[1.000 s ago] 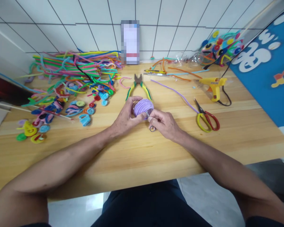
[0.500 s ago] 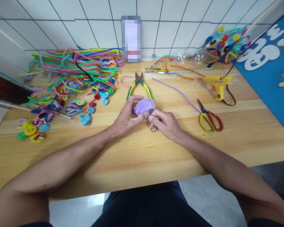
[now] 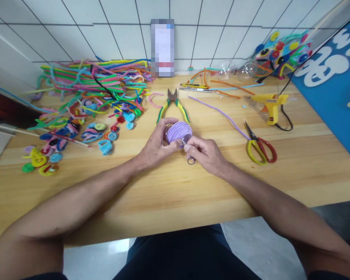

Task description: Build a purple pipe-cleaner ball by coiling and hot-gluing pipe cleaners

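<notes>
My left hand [image 3: 160,144] is wrapped round a ball coiled with purple pipe cleaner [image 3: 177,131], its thumb pressing on the near side. A greyish patch shows on the ball's right, beside the coils. My right hand [image 3: 205,153] is closed, its fingertips pinched against the ball's lower right side. From beneath those fingers sticks out a thin dark ring [image 3: 191,160], part of a small ring-ended tool mostly hidden by the hand. Just beyond the ball lie pliers [image 3: 172,99] with green and yellow handles.
Scissors [image 3: 259,146], a loose purple pipe cleaner [image 3: 221,113] and a yellow glue gun [image 3: 270,105] lie to the right. Bundled pipe cleaners [image 3: 87,79] and small coiled pieces [image 3: 105,147] cover the left. A phone [image 3: 163,48] leans on the tiled wall; decorated clear bottles [image 3: 280,56] are back right.
The view has shifted slightly. Both hands keep their hold at the purple ball, and the right fingertips and dark ring have moved only a little.
</notes>
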`<state>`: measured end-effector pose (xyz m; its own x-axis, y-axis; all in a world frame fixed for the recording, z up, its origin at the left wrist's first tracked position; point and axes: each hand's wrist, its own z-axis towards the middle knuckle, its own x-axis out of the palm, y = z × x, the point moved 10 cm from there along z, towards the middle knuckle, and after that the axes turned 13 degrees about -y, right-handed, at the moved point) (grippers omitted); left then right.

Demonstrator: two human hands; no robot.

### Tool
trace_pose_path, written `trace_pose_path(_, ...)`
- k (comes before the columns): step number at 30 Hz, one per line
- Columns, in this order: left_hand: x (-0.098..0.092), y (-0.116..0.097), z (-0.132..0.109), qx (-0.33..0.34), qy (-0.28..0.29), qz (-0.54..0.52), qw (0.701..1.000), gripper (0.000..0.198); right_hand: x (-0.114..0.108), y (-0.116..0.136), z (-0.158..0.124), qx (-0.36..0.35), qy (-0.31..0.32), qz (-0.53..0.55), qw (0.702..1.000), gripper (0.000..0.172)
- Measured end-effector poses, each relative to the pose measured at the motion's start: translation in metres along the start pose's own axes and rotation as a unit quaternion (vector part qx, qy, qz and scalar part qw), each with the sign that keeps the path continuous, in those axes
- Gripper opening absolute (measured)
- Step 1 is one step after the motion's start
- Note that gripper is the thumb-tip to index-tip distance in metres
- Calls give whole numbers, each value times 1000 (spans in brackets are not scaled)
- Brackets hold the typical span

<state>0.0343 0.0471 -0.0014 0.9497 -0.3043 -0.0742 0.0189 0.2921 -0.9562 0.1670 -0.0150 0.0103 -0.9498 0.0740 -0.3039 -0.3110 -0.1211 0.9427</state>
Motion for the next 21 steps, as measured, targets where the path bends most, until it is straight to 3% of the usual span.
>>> trace_pose_path(11, 0, -1, 0, 2, 6, -1, 1000, 61, -1, -3, 2, -5, -9, -35, 999, 31)
trace_pose_path(21, -1, 0, 1, -3, -1, 2, 1000, 62, -2, -5, 2, 14, -10, 11, 1000, 29)
